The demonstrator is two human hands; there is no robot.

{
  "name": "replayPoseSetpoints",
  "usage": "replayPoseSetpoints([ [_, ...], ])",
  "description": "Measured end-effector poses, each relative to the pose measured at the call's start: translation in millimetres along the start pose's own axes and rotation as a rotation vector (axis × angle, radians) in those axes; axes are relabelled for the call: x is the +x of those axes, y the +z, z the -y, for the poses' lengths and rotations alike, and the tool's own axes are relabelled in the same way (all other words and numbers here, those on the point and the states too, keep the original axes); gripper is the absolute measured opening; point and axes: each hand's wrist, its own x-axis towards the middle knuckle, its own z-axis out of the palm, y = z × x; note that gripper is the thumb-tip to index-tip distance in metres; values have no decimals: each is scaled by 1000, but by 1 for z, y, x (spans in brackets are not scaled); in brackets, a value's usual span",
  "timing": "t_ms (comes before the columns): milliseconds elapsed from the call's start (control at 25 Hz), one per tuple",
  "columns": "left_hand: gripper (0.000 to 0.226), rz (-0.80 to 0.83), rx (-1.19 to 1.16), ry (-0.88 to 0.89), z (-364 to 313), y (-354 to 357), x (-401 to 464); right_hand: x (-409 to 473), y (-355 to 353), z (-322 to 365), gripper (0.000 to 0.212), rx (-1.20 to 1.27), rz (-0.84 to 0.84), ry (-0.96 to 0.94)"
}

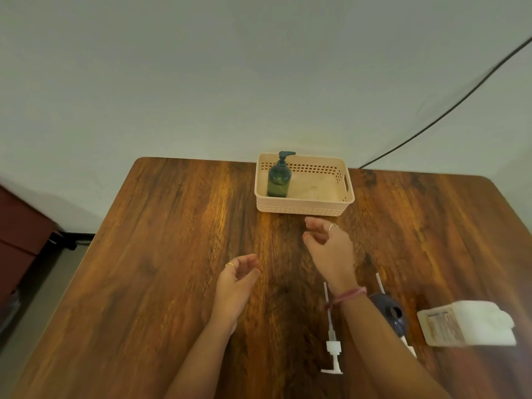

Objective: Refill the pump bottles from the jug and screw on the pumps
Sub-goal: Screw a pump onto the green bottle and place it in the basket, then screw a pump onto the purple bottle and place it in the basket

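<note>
A green pump bottle [278,180] with its dark pump screwed on stands upright in the left part of a beige basket [305,208] at the table's far edge. My right hand [329,249] hovers open just in front of the basket, holding nothing. My left hand [237,280] hovers open over the table's middle, fingers loosely curled, also empty. A white pump [333,345] with a long tube lies on the table by my right forearm. A dark blue bottle [393,315] without a pump stands behind that forearm, and a second white pump [380,283] lies partly hidden there. A white jug [472,326] lies at the right.
The wooden table [172,254] stands against a pale wall. A black cable [449,110] runs down the wall to the table's far right edge. A dark red cabinet [20,240] stands on the floor at the left.
</note>
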Motion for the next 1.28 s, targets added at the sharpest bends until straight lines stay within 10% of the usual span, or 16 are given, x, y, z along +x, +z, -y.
replayPoseSetpoints([
  [360,23,-11,76,41,23,43,-52,-97,-59,-89,26,-201,158,-95],
  [840,22,-75,77,30,39,87,-91,-110,-61,-156,40,-978,766,-614],
  [1280,59,-83,167,47,42,116,-97,-96,-178,-86,25,250,572,-266],
])
